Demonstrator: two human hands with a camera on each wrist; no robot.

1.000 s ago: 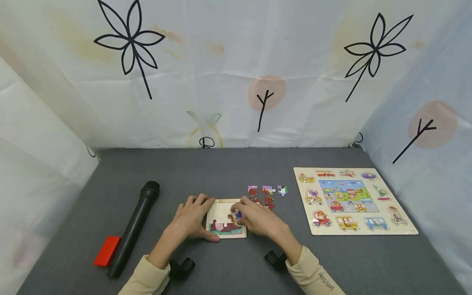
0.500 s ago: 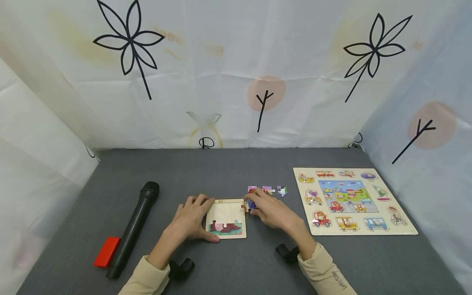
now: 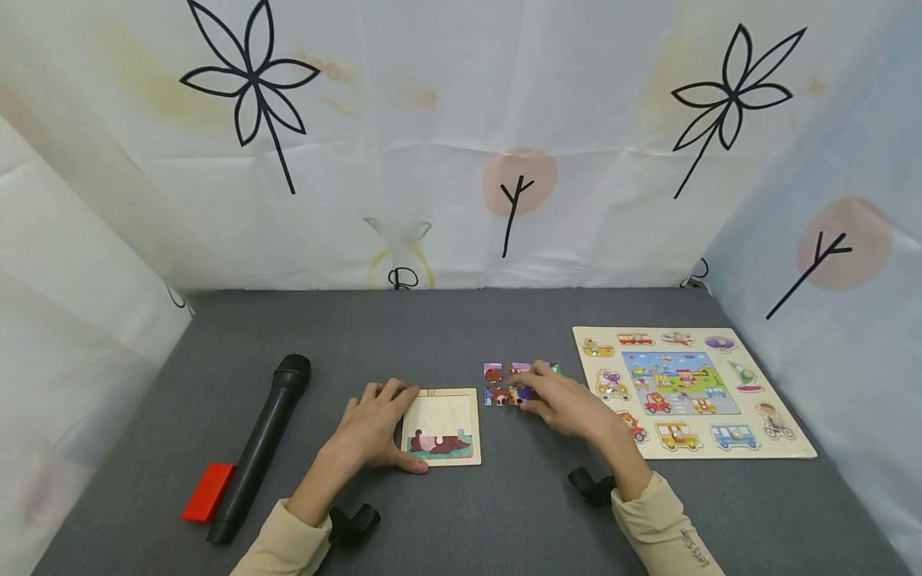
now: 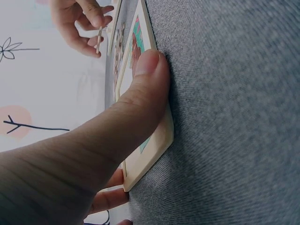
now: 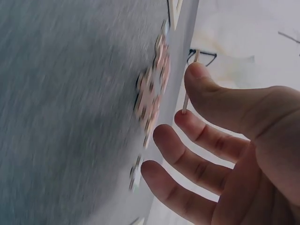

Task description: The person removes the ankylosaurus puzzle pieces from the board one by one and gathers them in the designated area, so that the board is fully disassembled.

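Observation:
My left hand [image 3: 370, 428] holds the left side of a small wooden puzzle tray [image 3: 477, 428], thumb on the near edge and fingertips at the far edge. Joined pieces of a brown and teal picture [image 3: 439, 446] fill its lower part; bare wood shows above. To the tray's right, my right hand [image 3: 569, 404] pinches a thin puzzle piece [image 5: 185, 102] between thumb and index finger, edge-on in the right wrist view. The other fingers are loosely bent. Loose puzzle pieces [image 3: 493, 374] lie on the cloth below and beside that hand, some of them hidden by it.
A large wooden vehicle puzzle board [image 3: 785, 450] lies at the right, partly behind my right forearm. At the left, a black microphone-like stick [image 3: 261, 448] lies beside a red block [image 3: 207, 494]. White patterned cloth walls [image 3: 432, 120] enclose the grey table [image 3: 403, 328].
My right hand has moved right from above the tray to the loose pieces, carrying the puzzle piece out with it. My left hand and the tray have stayed in place.

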